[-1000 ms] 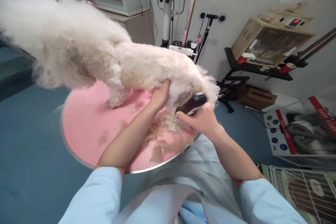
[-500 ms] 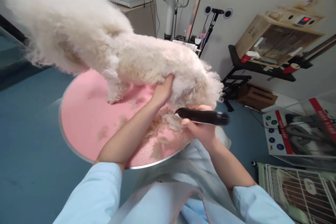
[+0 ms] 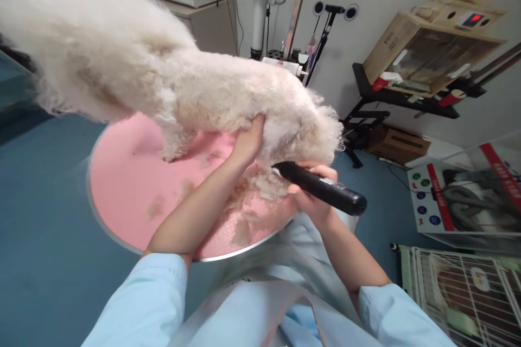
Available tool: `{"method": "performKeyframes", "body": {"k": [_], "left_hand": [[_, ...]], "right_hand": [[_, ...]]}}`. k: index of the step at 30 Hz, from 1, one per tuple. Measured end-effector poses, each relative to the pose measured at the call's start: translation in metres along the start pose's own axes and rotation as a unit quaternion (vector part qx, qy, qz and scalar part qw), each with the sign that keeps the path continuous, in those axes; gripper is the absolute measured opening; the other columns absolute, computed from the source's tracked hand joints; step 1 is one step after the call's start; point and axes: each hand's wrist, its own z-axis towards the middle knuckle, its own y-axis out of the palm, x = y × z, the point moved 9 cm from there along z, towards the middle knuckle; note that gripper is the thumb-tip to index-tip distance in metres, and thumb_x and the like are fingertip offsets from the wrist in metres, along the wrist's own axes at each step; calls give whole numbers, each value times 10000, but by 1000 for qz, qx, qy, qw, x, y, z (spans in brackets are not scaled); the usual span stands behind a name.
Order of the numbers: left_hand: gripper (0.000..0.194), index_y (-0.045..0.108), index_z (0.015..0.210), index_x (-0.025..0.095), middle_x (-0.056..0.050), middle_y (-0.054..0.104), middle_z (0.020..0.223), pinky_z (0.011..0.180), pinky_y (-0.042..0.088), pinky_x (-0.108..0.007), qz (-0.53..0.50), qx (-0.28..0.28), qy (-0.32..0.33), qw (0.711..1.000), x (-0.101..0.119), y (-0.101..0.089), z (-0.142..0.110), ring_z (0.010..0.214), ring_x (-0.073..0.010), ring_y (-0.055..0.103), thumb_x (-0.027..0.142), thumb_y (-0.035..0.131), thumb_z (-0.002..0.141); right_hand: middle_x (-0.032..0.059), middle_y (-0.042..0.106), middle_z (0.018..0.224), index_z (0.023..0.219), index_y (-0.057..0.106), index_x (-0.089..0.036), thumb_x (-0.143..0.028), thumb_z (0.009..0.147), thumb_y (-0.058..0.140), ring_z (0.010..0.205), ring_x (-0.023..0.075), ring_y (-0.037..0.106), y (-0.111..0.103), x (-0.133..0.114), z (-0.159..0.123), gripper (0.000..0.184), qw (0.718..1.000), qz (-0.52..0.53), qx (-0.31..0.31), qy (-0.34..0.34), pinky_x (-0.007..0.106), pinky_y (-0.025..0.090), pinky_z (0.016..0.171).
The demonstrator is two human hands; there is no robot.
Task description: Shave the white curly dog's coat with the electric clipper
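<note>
A white curly-haired dog (image 3: 228,87) is standing on a round pink grooming table (image 3: 122,190), its fluffy front end extending past the left edge and its rump lying toward the right edge. A front paw is resting on the pink top, in from the far left edge. The left hand (image 3: 249,141) is pressing against the dog's underside just ahead of the hind leg; its thumb is lying up along the coat, while the other fingers are hidden, so whether they are gripping cannot be told. The right hand (image 3: 313,198), near the table's right edge, is holding a black electric clipper (image 3: 325,187), its fingers and thumb clamped around the body. The clipper's head is pointing left at the lower hind leg, and whether the blade is touching hair is unclear. Loose hair clippings (image 3: 244,225) are lying between the left forearm and the near right edge. Beyond the far edge, a white bottle (image 3: 280,65) is lying on its side. Light-blue sleeves (image 3: 142,287) are covering both upper arms below the table's near edge.
</note>
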Motion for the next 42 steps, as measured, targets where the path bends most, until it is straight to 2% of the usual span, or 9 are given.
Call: {"method": "performKeyframes", "body": {"k": [5, 14, 19, 22, 27, 33, 37, 39, 42], "left_hand": [[519, 616, 1291, 137, -122, 654, 1293, 1200, 309, -284, 8, 14, -11, 1000, 2, -2, -3, 1433, -246, 405, 454, 608, 880], [531, 581, 1330, 171, -78, 600, 1376, 1190, 328, -291, 4, 27, 1, 1000, -7, -3, 5, 1424, -231, 416, 473, 563, 893], [528, 626, 1266, 155, -116, 639, 1301, 1158, 379, -323, -7, 36, -16, 999, -12, -6, 6, 1385, -264, 465, 503, 580, 873], [548, 645, 1239, 140, -134, 653, 1265, 1160, 380, -347, 7, 52, -45, 998, -19, -9, 6, 1376, -291, 474, 529, 599, 855], [565, 605, 1310, 148, -113, 615, 1338, 1158, 376, -310, -4, 47, -5, 999, -14, -7, 9, 1390, -259, 462, 515, 568, 882], [571, 585, 1325, 131, -126, 588, 1378, 1147, 385, -298, -11, 55, -14, 998, -12, -6, 7, 1366, -233, 492, 526, 495, 923], [609, 586, 1316, 101, -157, 590, 1367, 1125, 412, -314, -1, 68, -46, 997, -18, -8, 4, 1329, -248, 528, 553, 458, 928], [622, 581, 1325, 108, -157, 585, 1372, 1123, 412, -308, 0, 68, -46, 997, -20, -8, 5, 1340, -247, 519, 566, 465, 921], [634, 558, 1350, 114, -155, 583, 1371, 1104, 435, -317, -3, 64, -50, 997, -22, -6, 6, 1337, -254, 521, 571, 450, 924]], "right_hand": [[61, 705, 1016, 1040, 509, -269, -472, 749, 774, 908, 237, 721, 11, 4, 0, 442, 998, -35, -21, -40, 420, 595, 809], [59, 691, 1031, 1037, 498, -264, -466, 760, 749, 967, 242, 705, 1, 15, -4, 425, 1000, -4, -11, 19, 440, 573, 887], [67, 692, 1038, 1050, 525, -253, -427, 762, 745, 987, 235, 699, 25, 35, -12, 402, 993, 0, -101, 65, 433, 565, 907], [66, 701, 1055, 1040, 540, -259, -425, 741, 766, 1004, 242, 698, 24, 35, -14, 410, 987, 23, -146, 67, 435, 559, 919], [65, 679, 1022, 1031, 505, -266, -476, 766, 725, 967, 239, 694, -3, 37, -4, 404, 995, 68, -11, 72, 448, 565, 908], [55, 690, 992, 1036, 567, -247, -402, 738, 748, 946, 235, 697, 36, 44, -14, 382, 984, 49, -130, 114, 404, 572, 861], [66, 704, 1091, 1077, 573, -261, -344, 726, 785, 1005, 240, 700, 31, 30, -23, 418, 983, 55, -168, 49, 405, 569, 877], [66, 704, 1117, 1082, 566, -272, -311, 727, 788, 1025, 239, 699, 20, 24, -23, 420, 985, 84, -151, 13, 408, 570, 887], [61, 695, 1117, 1100, 532, -280, -264, 767, 744, 1041, 229, 695, 0, 29, -17, 395, 988, 140, -58, 14, 422, 562, 907]]}}
